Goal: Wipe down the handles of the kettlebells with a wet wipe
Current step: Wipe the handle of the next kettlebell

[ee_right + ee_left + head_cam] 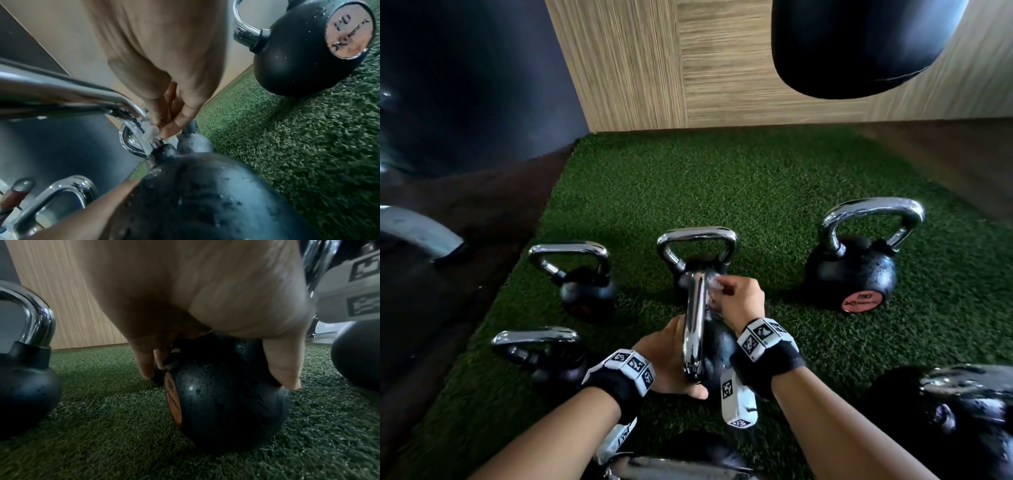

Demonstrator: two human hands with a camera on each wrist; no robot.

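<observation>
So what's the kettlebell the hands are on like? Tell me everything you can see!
The kettlebell has a round black body speckled with water drops, an orange round label on one side, and a shiny chrome handle. It sits on the green turf. The left hand grips it at the handle's near end, and the right hand pinches a white wet wipe against the handle's far end.

A gym corner: kettlebells on green turf, with a hanging punching bag overhead.
</observation>
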